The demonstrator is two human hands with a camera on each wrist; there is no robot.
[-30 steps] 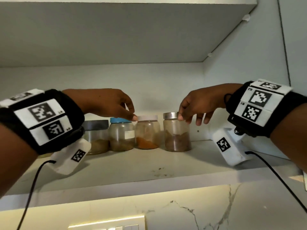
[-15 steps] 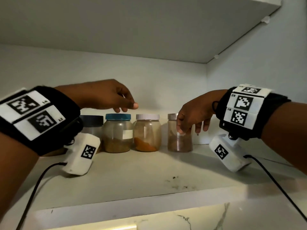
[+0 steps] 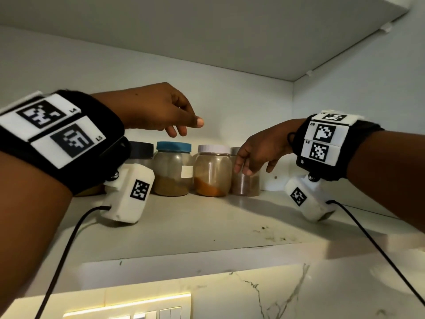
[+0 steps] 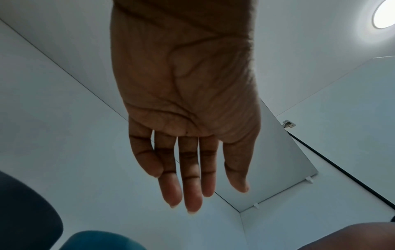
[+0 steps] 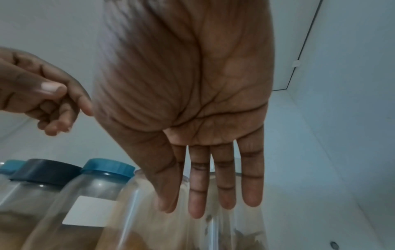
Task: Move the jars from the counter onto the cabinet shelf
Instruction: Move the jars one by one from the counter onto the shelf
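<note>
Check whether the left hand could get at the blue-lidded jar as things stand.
Probably yes. The left hand hangs open just above the blue-lidded jar, holding nothing, with nothing between its fingers and the lid. Neighbouring jars crowd its sides, so a top grip looks easiest.

white cabinet walls [image 3: 230, 88]; marble backsplash [image 3: 299, 295]; lit switch panel [image 3: 128, 309]

Below the shelf you see a marble-veined wall [image 3: 299, 293] and a lit switch panel [image 3: 128, 308]; a round ceiling light [image 4: 384, 14] glows overhead.
</note>
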